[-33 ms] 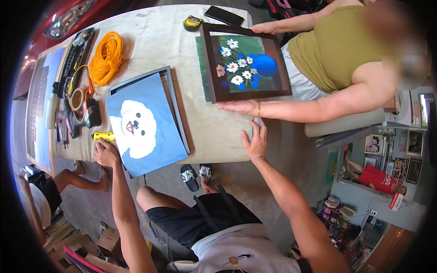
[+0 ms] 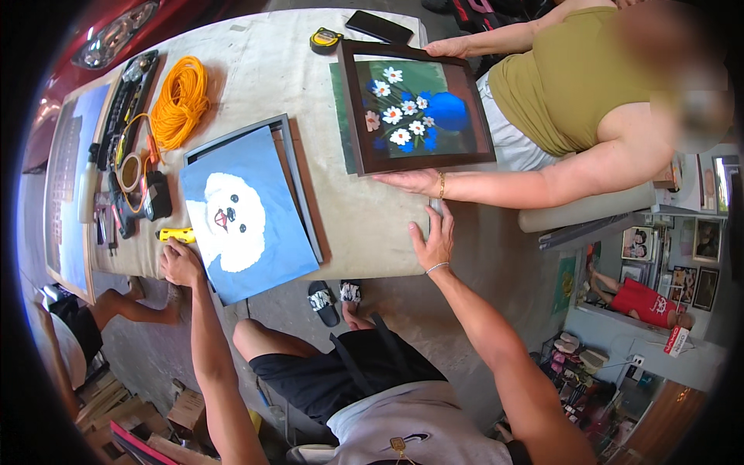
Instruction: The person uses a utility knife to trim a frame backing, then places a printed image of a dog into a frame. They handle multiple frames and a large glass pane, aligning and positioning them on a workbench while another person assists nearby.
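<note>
My left hand (image 2: 181,263) rests at the table's near edge, fingers loosely bent and apart. It lies just below a yellow-handled tool (image 2: 177,235), beside the blue painting of a white dog (image 2: 271,225). That painting lies tilted over a grey frame (image 2: 291,128), whose far and right sides show. My right hand (image 2: 435,244) lies with fingers stretched out on the table's near right corner. It is apart from the dark brown frame (image 2: 418,167) that a co-worker holds with two hands, around a painting of white flowers (image 2: 393,114) and a blue vase.
The cloth-covered table (image 2: 372,232) bears an orange cord coil (image 2: 178,105), a tape measure (image 2: 325,40), a black phone (image 2: 380,27), a cordless drill (image 2: 157,198) and a tape roll (image 2: 130,170). A large framed picture (image 2: 68,186) stands at its left end. Another person sits lower left.
</note>
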`<state>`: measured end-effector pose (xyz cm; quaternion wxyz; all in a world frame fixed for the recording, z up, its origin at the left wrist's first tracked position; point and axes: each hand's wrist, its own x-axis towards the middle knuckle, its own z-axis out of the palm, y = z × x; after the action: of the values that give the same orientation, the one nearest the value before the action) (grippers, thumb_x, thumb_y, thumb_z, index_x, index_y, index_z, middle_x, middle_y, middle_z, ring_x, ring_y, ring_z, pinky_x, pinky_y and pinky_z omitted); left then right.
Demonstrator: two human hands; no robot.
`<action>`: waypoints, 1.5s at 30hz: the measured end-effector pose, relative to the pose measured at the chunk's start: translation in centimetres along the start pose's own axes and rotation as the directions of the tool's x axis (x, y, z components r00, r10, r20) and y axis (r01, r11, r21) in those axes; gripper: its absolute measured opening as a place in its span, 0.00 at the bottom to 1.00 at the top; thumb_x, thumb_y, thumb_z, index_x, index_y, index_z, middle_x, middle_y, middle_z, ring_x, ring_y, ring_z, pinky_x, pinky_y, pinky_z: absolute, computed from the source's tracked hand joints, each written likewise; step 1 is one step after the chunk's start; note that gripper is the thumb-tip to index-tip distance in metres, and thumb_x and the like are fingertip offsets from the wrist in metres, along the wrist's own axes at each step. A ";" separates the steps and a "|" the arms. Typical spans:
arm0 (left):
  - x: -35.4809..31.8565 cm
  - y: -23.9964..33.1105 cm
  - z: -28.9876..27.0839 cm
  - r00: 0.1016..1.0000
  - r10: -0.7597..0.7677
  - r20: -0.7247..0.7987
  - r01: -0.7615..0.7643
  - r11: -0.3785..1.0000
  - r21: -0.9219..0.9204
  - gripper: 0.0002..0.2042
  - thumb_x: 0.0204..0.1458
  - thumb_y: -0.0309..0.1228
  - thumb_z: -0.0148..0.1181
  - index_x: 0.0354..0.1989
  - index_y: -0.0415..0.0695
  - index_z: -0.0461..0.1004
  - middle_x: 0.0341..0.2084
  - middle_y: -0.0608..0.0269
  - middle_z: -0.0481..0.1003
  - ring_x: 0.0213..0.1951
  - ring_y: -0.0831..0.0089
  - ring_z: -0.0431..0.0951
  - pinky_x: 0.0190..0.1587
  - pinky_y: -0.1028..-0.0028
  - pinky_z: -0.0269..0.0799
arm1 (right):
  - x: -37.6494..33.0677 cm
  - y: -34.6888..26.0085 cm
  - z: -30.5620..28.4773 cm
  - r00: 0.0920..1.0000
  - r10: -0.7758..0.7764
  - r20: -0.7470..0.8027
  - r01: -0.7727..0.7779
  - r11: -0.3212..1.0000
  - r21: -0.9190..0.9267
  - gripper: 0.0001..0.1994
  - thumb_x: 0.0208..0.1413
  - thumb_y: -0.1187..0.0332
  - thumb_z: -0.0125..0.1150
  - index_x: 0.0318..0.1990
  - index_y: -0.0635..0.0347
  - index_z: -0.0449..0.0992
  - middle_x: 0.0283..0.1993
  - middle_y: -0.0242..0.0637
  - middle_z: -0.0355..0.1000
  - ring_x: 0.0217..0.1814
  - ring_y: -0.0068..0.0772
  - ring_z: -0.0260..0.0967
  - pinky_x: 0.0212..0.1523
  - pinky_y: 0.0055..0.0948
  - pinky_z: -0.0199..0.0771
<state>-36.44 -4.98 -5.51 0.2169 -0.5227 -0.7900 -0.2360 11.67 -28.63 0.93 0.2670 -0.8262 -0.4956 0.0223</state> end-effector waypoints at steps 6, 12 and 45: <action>0.3 0.0 -0.1 1.000 0.016 -0.012 -0.016 1.000 -0.003 0.18 0.57 0.47 0.50 0.28 0.47 0.77 0.26 0.59 0.73 0.32 0.56 0.73 0.33 0.56 0.67 | 0.1 -0.1 -0.1 1.000 0.019 0.002 -0.019 1.000 -0.001 0.25 0.51 0.55 0.62 0.54 0.58 0.67 0.62 0.52 0.55 0.61 0.56 0.55 0.58 0.49 0.60; 0.0 0.1 -0.4 0.998 -0.037 0.055 0.037 0.999 0.001 0.16 0.57 0.45 0.50 0.29 0.47 0.78 0.29 0.57 0.75 0.34 0.55 0.74 0.34 0.54 0.67 | -0.3 0.2 0.1 1.000 0.016 -0.007 -0.016 1.000 0.016 0.25 0.51 0.55 0.62 0.54 0.58 0.68 0.62 0.53 0.55 0.62 0.57 0.55 0.58 0.50 0.59; -0.2 0.6 -0.8 0.994 -0.085 0.071 0.091 0.992 -0.091 0.15 0.56 0.46 0.52 0.29 0.49 0.78 0.31 0.60 0.74 0.37 0.57 0.72 0.42 0.56 0.64 | -6.7 -16.8 3.6 0.759 -0.489 0.430 0.401 0.871 0.284 0.36 0.47 0.64 0.66 0.65 0.54 0.59 0.27 0.34 0.72 0.26 0.32 0.69 0.29 0.31 0.64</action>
<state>-35.75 -5.41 -4.92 0.1548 -0.5046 -0.8072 -0.2643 -6.34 -26.60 4.12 0.2020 -0.6243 -0.7251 0.2092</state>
